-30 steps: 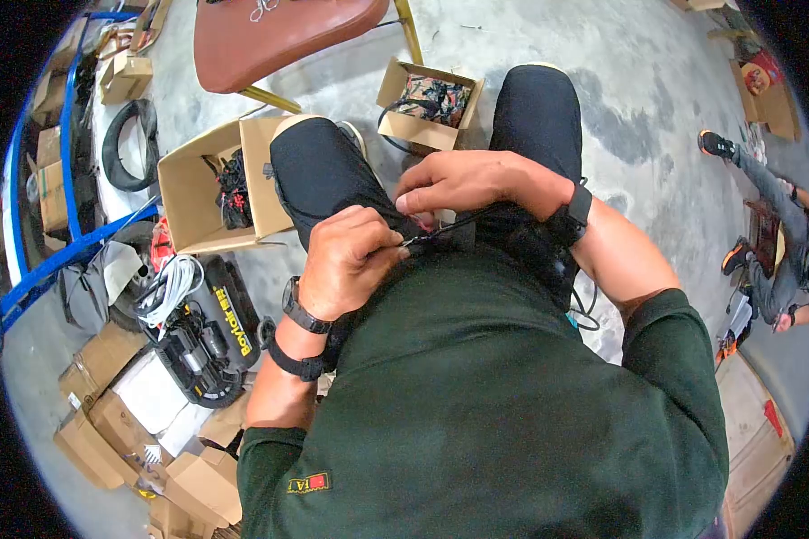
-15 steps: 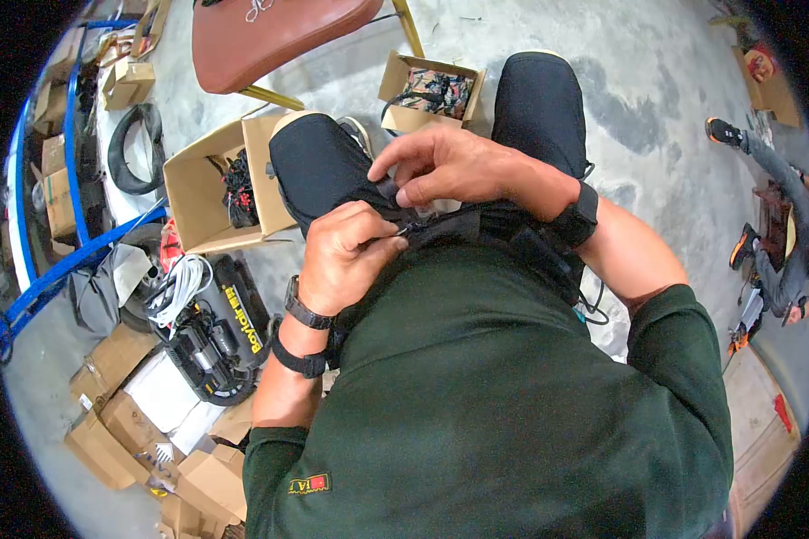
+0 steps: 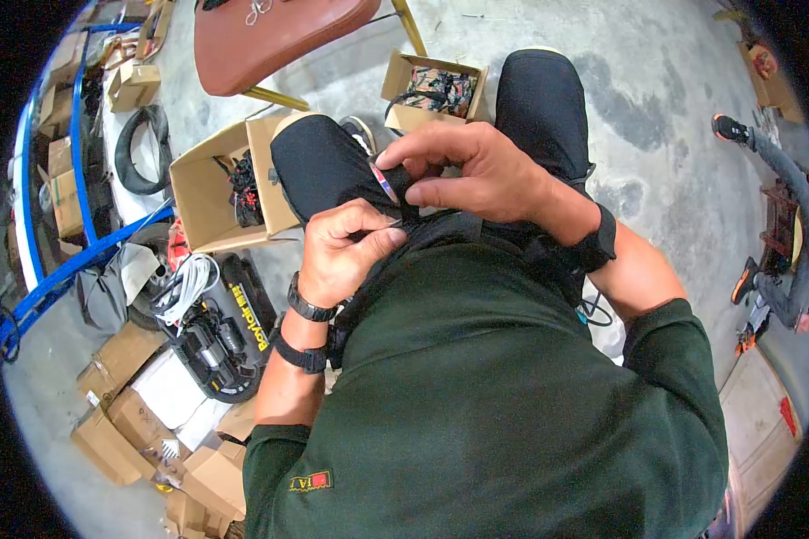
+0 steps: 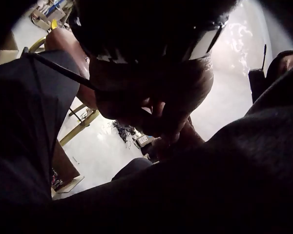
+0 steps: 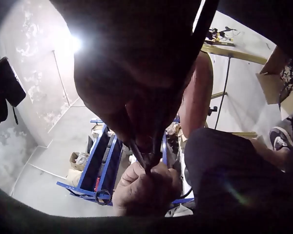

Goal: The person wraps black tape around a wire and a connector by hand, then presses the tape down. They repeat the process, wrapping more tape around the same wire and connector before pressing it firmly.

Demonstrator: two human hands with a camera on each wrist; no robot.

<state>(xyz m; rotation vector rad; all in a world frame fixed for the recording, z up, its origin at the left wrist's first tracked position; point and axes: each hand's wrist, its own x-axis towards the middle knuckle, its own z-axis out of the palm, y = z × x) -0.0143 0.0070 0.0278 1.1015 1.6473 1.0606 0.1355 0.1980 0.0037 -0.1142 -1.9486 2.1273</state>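
Concrete floor (image 3: 656,81) fills the top of the head view, grey and stained. A brown seat (image 3: 279,31) on yellow legs sits at the upper left. Below it an open cardboard box (image 3: 198,193) holds a dark bundle, and a smaller box (image 3: 404,85) stands just beside your knee. A blue rack (image 3: 72,180) and a tyre (image 3: 135,148) run down the left edge. A black and yellow machine (image 3: 220,328) lies at lower left with a white cable coil (image 3: 184,278) on top of it. Another person (image 3: 773,180) is at the far right edge.

You sit with your black-trousered knees (image 3: 319,166) pointing up the frame and your green shirt (image 3: 494,386) across the lower half.

Your left hand (image 3: 346,251) is in the middle of the head view. Its fingers are curled in, and thumb and forefinger pinch a thin black cord (image 5: 167,119). In the right wrist view that cord runs from the upper right down into your left fist at bottom centre.

Your right hand (image 3: 476,171) sits just above and to the right of the left one, almost touching it. Its thumb and fingers press together on a small black piece (image 3: 388,182) with a red, white and blue stripe, held over your lap at the centre of the frame. I cannot tell whether the piece joins the cord. The left wrist view is too dark to show the grip.
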